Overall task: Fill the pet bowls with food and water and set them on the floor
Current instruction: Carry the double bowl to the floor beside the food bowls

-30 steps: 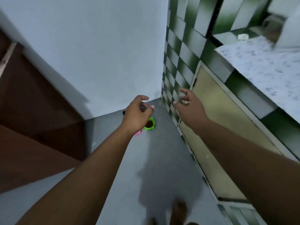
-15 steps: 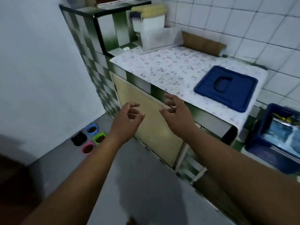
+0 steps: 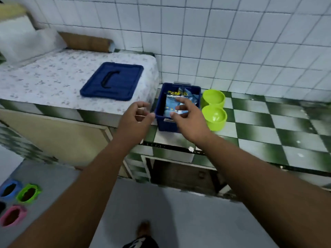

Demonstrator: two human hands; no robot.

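Lengthwise, lime double bowl (image 3: 214, 109) points toward the wall (image 3: 232, 42); left hand (image 3: 135, 121) and right hand (image 3: 189, 121) hover relaxed, empty.

Turning from the floor bowls (image 3: 28, 193), now well to the left of the blue bin (image 3: 165, 125), the person brings both hands up to it: left hand (image 3: 136, 120) beside its left wall, right hand (image 3: 188, 119) spread before its front rim. Two lime bowls (image 3: 214, 117) enter view just right of the bin.
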